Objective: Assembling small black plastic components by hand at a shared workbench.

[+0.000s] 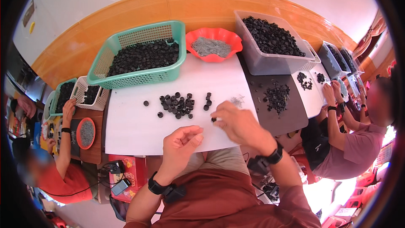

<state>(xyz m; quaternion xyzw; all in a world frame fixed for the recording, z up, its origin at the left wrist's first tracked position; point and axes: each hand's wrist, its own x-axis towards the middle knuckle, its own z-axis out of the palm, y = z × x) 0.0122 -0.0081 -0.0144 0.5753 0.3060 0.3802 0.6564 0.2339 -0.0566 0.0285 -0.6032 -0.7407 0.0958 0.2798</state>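
1. Black cap [214, 120]: pinched in the right hand's [239, 123] fingertips, centre of frame, over the white board [133, 133].
2. Left hand [181, 144]: lower centre, fingers curled, thumb near fingertips; can't tell from here if it's holding anything.
3. Loose cap pile [179, 107]: centre, on the board, few strays beside it.
4. Grey pins [237, 100]: small heap just beyond the right hand.
5. Top of frame: green basket [145, 77], red bowl [236, 42], clear bin [274, 64], left to right.

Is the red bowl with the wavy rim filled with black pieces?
No, the wavy red bowl holds thin grey pieces, while the large green basket beside it holds black ones.
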